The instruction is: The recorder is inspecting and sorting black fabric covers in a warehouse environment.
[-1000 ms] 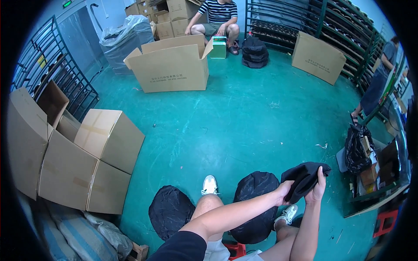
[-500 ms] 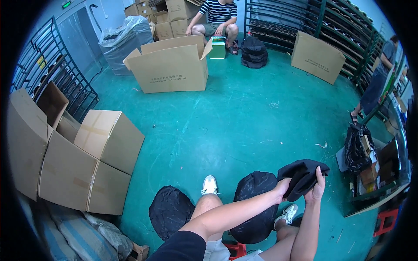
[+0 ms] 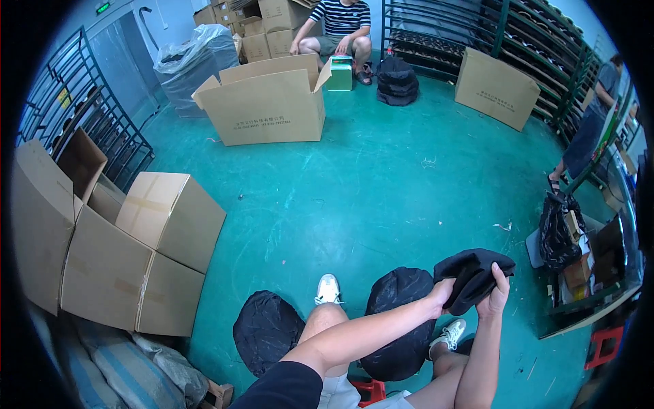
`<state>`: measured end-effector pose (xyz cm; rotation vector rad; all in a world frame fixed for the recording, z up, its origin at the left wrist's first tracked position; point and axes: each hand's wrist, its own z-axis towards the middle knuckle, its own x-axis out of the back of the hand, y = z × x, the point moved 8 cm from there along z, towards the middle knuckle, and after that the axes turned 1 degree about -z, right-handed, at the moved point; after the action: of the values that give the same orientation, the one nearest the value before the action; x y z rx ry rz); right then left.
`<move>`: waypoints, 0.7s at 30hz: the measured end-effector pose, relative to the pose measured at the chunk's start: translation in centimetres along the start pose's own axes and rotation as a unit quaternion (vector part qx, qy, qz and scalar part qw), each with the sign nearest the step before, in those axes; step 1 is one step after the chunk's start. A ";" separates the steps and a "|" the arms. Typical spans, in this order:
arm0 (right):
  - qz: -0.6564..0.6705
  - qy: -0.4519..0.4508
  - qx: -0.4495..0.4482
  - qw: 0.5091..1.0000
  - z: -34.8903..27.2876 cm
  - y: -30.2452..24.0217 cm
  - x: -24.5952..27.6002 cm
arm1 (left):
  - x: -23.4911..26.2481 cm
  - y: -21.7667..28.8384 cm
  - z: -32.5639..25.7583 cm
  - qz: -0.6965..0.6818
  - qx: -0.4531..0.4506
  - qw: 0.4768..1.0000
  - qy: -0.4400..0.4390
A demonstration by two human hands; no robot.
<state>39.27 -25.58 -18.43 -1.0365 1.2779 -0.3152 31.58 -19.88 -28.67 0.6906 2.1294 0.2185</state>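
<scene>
Out to my right I hold a soft black cloth cap [image 3: 466,267], folded open so that its dark inner side shows. My left hand [image 3: 443,294] reaches across my knees and grips its near left edge. The fingers of my right hand [image 3: 495,294] are closed on its right edge, the thumb up. Below the cap, between my feet, stands a rounded black cloth bundle [image 3: 395,334], partly covered by my left forearm. A second black bundle [image 3: 267,332] lies on the floor left of my left leg.
Cardboard boxes [image 3: 174,218] stand at the left above woven sacks [image 3: 129,361]. Farther off are a large open carton [image 3: 269,109], a seated person [image 3: 340,27], a black stack [image 3: 397,82] and racks [image 3: 443,34]. A cluttered shelf [image 3: 586,273] and red stool [image 3: 603,347] are at right.
The cap's folds and my right fingers have shifted very slightly; both hands keep their hold in nearly the same place.
</scene>
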 end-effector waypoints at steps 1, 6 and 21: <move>0.004 0.000 0.002 1.000 0.0 0.0 0.1 | 0.1 -0.1 0.2 0.000 0.000 1.000 0.000; 0.002 0.001 -0.006 1.000 0.1 0.2 0.3 | 0.3 -0.4 0.9 -0.007 0.002 1.000 -0.011; 0.018 0.012 -0.018 1.000 0.1 0.2 0.6 | 1.3 -0.5 2.4 0.013 -0.022 1.000 -0.016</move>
<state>39.50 -25.81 -18.99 -1.0410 1.3259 -0.2788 32.65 -19.82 -31.24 0.6927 2.0808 0.2665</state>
